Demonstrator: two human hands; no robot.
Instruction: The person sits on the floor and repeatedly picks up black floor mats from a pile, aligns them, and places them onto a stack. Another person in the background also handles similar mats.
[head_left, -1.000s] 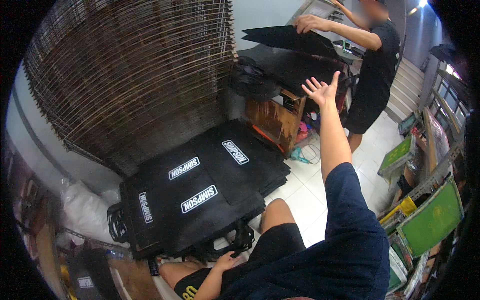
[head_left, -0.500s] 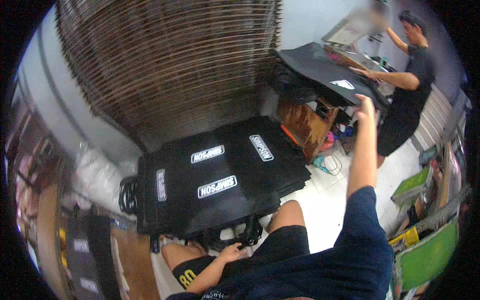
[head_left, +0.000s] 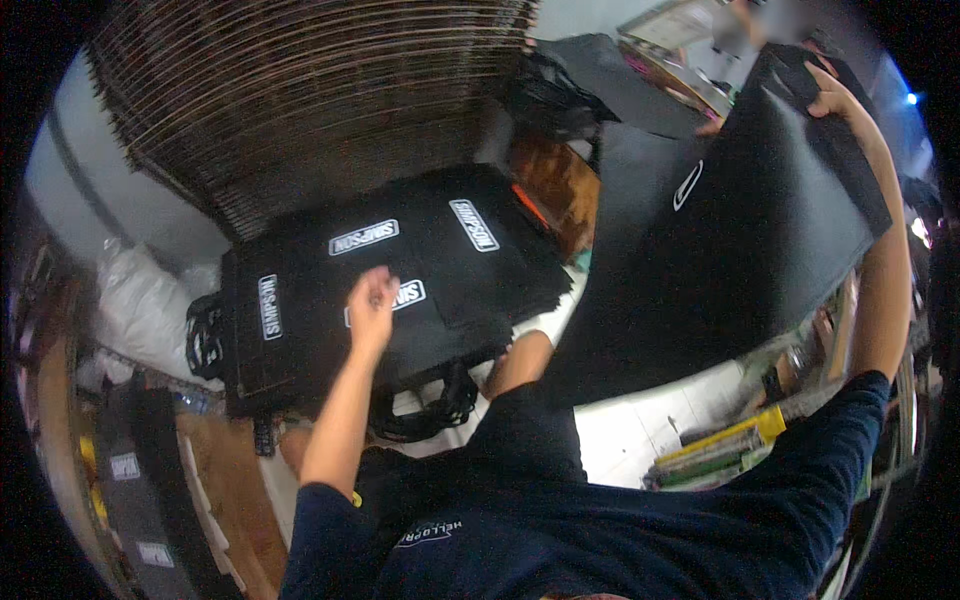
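A large black sheet point(head_left: 730, 270) with a white-outlined label hangs at a slant on the right. My right hand point(head_left: 828, 92), arm stretched out, is closed on its upper edge. The sheet's lower end droops over the floor beside my knee. My left hand point(head_left: 372, 308) is raised over a stack of black panels point(head_left: 300, 350) with white labels, covering part of one label. Its fingers are loosely curled with a gap between thumb and fingers, and I see nothing in them.
Behind the stack stands a tall rack of thin slats point(head_left: 300, 110). More black sheets point(head_left: 590, 75) lie on a wooden bench point(head_left: 560, 195) at the far right. A co-worker there is mostly hidden. Plastic-wrapped bundles point(head_left: 140, 295) sit left; a yellow-edged frame point(head_left: 725, 440) stands right.
My right hand has lifted the labelled sheet off the bench and pulled it toward me. My left hand has risen from my lap to above the stack. The view has shifted right.
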